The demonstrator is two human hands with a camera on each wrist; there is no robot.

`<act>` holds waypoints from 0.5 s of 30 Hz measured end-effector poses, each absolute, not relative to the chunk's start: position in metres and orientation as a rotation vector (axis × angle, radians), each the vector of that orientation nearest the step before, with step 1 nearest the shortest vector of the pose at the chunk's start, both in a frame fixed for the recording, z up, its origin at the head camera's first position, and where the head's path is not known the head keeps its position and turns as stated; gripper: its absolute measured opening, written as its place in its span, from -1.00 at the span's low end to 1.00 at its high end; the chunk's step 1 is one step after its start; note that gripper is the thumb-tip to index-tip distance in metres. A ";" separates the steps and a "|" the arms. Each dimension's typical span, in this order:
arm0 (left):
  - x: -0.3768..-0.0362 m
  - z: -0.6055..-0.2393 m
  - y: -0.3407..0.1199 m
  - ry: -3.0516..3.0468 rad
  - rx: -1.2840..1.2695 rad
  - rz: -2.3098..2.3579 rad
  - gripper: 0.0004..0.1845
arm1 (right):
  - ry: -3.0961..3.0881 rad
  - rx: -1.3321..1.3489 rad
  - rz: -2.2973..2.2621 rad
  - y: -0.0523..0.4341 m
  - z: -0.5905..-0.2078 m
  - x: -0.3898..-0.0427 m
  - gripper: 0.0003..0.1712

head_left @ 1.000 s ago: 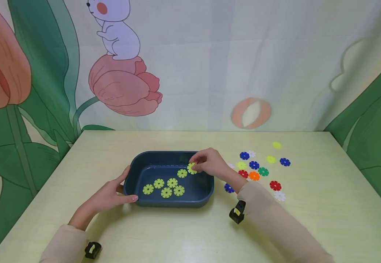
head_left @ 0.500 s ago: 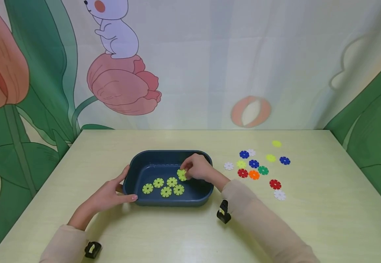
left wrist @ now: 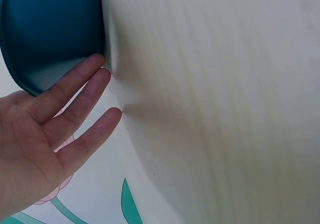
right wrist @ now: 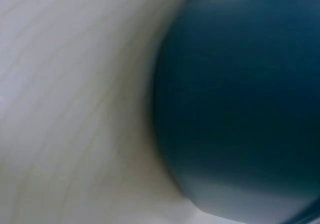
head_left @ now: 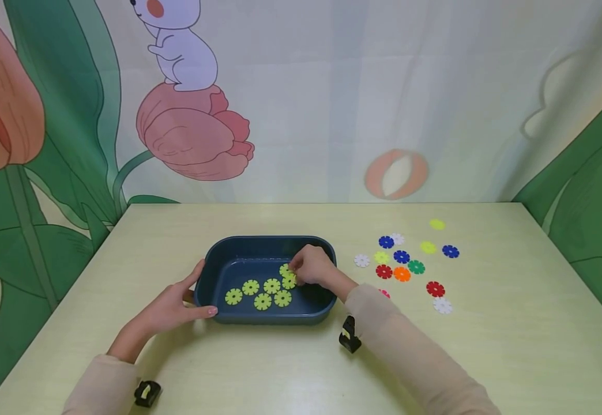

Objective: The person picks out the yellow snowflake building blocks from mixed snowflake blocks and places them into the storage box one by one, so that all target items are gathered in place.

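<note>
Desk [head_left: 488,357]: pale wood-grain top, cartoon backdrop w/ flowers and leaves behind its far edge.

Tray [head_left: 259,246]: dark blue, rounded rectangle, sits left of desk centre, long side parallel to near edge. Right wrist view shows only its blurred outer wall [right wrist: 240,109] against the desk; nothing else readable there.

Left hand [head_left: 171,308]: at tray's near-left corner, fingers straight and relaxed, thumb up along the left wall, fingertips [left wrist: 97,66] touching the tray's outer wall [left wrist: 50,29] and the desk. Holds nothing, just rests against it.

Right hand [head_left: 312,266]: inside the tray, right half, fingers curled down onto a yellow-green disc [head_left: 289,280]. Looks like a pinch on that disc, disc at or just above tray floor; can't tell if it is fully down.

Discs in tray [head_left: 256,293]: approx. 5 more yellow-green notched discs flat on the floor, loose row running from near-left toward the held one; one further disc just behind the fingers, partly hidden.

Loose discs [head_left: 405,262]: scattered group on the desk right of the tray, toward right-far part. Colours: blue, white, red, orange, green, yellow-green. Lie flat, mostly apart, some nearly touching. One pinkish-red disc [head_left: 384,293] half hidden by right sleeve.
</note>
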State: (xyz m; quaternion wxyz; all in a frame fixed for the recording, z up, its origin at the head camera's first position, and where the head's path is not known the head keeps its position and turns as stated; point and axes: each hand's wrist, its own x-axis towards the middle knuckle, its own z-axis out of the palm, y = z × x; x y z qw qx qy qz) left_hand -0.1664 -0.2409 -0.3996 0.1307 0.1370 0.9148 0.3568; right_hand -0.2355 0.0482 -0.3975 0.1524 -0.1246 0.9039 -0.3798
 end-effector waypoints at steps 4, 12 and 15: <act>-0.166 -0.400 -0.240 2.661 0.392 1.030 0.10 | 2.615 -0.404 -1.099 0.053 -0.390 -0.233 -0.76; -0.165 -0.399 -0.239 2.665 0.386 1.030 0.10 | 2.474 -0.358 -1.340 0.066 -0.380 -0.232 -0.80; -0.165 -0.399 -0.239 2.668 0.382 1.025 0.10 | 2.442 -0.373 -1.402 0.071 -0.375 -0.231 -0.78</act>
